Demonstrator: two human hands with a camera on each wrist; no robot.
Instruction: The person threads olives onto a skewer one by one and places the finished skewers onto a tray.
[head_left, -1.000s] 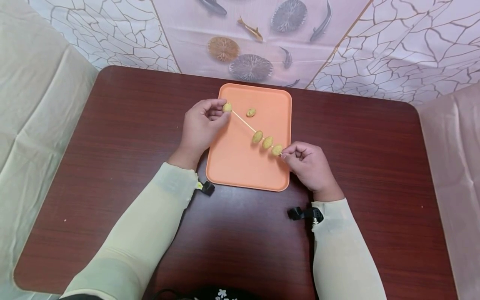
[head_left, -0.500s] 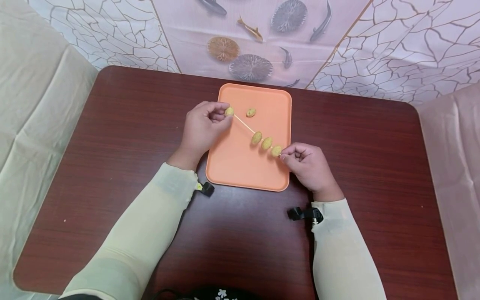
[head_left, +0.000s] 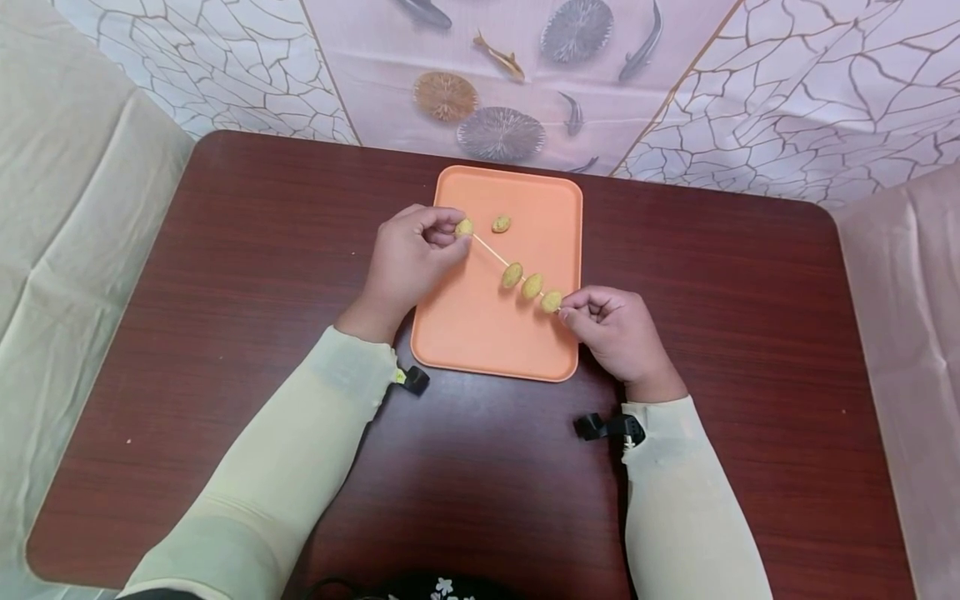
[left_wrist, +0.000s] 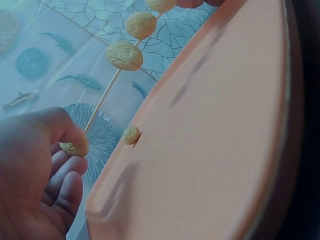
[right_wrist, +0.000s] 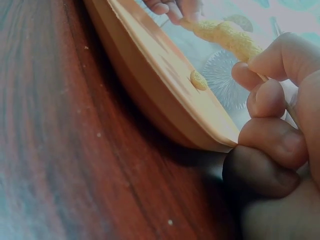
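Note:
Over the orange tray, a thin wooden skewer point(head_left: 491, 249) slants with three yellow, wrinkled small potatoes point(head_left: 532, 286) threaded near its right end. My right hand point(head_left: 618, 331) pinches that end of the skewer, right beside the last potato. At the other end, my left hand point(head_left: 411, 265) pinches another small potato point(left_wrist: 75, 148) between thumb and fingers. The skewer's tip meets this potato; how deep it goes in is hidden. One loose small potato point(head_left: 501, 224) lies on the tray's far part, also visible in the right wrist view.
The orange tray point(head_left: 480, 346) with a low raised rim lies on a dark red-brown table point(head_left: 735, 317). Patterned cloth point(head_left: 500, 92) hangs behind the table, and pale cloth point(head_left: 82, 250) covers the left side.
My left hand has moved slightly right and toward me with its potato, shortening the bare stretch of skewer. My right hand and the threaded potatoes have shifted only a little. The loose potato stays put.

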